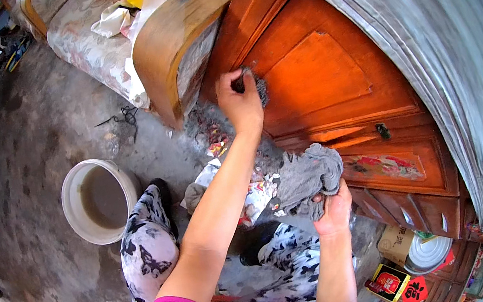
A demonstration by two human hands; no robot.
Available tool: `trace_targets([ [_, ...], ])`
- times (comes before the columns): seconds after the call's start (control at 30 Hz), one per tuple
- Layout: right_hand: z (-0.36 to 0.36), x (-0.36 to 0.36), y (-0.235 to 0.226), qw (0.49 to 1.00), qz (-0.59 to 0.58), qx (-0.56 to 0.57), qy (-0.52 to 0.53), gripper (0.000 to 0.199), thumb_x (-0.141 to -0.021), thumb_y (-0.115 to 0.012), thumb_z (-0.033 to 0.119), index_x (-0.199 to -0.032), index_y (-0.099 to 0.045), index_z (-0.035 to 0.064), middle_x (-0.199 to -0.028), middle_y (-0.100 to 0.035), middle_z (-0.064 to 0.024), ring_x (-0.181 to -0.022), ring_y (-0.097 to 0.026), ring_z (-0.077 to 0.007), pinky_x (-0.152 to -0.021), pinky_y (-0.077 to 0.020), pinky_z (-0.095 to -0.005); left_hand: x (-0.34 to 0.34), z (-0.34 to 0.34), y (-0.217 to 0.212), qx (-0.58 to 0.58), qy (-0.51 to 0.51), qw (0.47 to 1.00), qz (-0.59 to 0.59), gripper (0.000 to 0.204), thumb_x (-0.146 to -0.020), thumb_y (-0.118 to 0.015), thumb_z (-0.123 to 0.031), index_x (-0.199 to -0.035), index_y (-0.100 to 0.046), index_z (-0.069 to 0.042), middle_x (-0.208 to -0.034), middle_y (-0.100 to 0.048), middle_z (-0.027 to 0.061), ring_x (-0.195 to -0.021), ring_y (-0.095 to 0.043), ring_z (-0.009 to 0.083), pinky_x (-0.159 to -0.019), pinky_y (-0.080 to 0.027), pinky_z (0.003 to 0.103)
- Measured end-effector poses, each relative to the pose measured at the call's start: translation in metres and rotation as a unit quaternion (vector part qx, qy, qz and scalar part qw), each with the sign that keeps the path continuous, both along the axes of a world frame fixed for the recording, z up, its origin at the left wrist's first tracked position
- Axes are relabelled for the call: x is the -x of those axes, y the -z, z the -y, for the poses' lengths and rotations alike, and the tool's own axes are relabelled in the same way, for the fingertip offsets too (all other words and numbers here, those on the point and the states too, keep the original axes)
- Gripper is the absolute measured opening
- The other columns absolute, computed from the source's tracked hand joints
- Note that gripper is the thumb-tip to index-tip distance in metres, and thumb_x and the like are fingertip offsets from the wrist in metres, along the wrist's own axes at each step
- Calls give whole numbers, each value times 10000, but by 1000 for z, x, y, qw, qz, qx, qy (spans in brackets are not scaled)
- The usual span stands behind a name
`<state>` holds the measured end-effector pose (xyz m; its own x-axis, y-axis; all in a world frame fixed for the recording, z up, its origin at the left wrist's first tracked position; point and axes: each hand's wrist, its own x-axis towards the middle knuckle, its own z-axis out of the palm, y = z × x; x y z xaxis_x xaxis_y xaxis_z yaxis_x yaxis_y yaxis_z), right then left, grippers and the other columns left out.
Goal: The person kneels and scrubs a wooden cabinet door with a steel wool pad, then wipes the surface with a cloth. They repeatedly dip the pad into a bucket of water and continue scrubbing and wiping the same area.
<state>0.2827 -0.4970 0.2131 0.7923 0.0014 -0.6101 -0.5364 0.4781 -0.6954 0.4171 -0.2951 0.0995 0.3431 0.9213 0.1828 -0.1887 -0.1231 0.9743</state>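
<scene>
My left hand [241, 101] reaches out to a reddish-brown wooden cabinet door [317, 69]. Its fingers are curled around a dark grey wiry scrubber [262, 88] held against the door's edge, near the sofa arm. Lower and to the right, my right hand [334, 207] is closed on a crumpled grey cloth [310, 177], which hangs in front of the cabinet's lower part. The cloth hides some of that hand's fingers. A white bucket [76, 223] of murky water stands on the floor to the left.
A sofa with a wooden arm [164, 43] stands against the cabinet. Paper scraps and debris [255, 199] litter the floor below my arms. A grey-white curtain [416, 16] hangs along the right. Boxes and a round tin [427, 251] sit at the lower right.
</scene>
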Motion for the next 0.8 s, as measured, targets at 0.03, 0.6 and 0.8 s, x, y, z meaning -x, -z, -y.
trace_targets([
  [0.03,5,3,3,1000,4,2,-3,347,-1065,-417,246,-1213,-694,99,-1116,-728,-15,-727,-575,-117,-571,-434,-239,2,3,-15,-5,14,1000,5,137,-889,-784,-80,-960,-686,-14,-982,-704,118,-931,-647,226,-865,-495,343],
  [0.6,0,1,5,999,11,-20,-22,361,-1056,-428,274,-1190,-705,85,-1058,-727,-15,-692,-546,-113,-585,-429,-246,-1,2,-1,-30,-22,999,-1,158,-878,-783,-82,-955,-671,-1,-957,-696,118,-940,-641,239,-896,-486,356],
  [0.8,13,1,12,999,17,-27,-29,362,-1056,-427,271,-1198,-699,79,-1080,-729,-24,-699,-551,-118,-583,-428,-249,3,6,2,33,42,999,3,168,-854,-786,-96,-955,-673,-24,-935,-651,131,-910,-634,300,-849,-495,390],
])
